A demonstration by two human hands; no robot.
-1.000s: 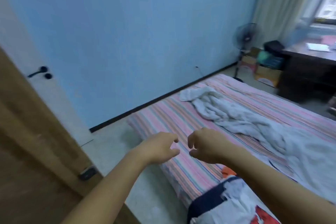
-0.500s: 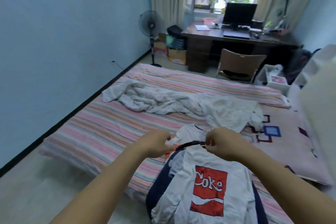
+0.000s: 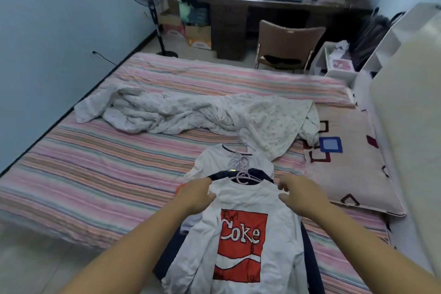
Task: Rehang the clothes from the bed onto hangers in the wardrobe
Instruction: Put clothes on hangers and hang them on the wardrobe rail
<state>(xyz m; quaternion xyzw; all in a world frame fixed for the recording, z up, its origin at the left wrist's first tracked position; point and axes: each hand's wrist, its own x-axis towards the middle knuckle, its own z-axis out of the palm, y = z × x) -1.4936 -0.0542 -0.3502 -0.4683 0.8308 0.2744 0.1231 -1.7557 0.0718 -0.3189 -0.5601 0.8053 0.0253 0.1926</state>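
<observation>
A white long-sleeved T-shirt with a red printed logo panel [image 3: 241, 234] is seen lying on top of a small pile of garments at the near edge of the pink striped bed [image 3: 95, 174], at about six o'clock in the view. Its left shoulder is gripped by the left hand [image 3: 194, 194], whose fingers are curled onto the fabric. The right shoulder is touched by the right hand [image 3: 298, 194]; whether the cloth is pinched there or merely reached for cannot be told. A pale lilac plastic hanger [image 3: 243, 175] is visible at the collar, toward twelve o'clock from the hands, with further hooks tangled just behind it over another white top [image 3: 214, 162]. A dark navy garment [image 3: 310, 258] lies beneath.

Several risks are judged likely. If the shirt is lifted, the interlocked hooks may be dragged along, and the neighbouring garments pulled off the bed. An uneven hold could let one shoulder slide from the hanger. The crumpled white quilt [image 3: 191, 114], at eleven o'clock, lies well apart and is unlikely to interfere.
</observation>
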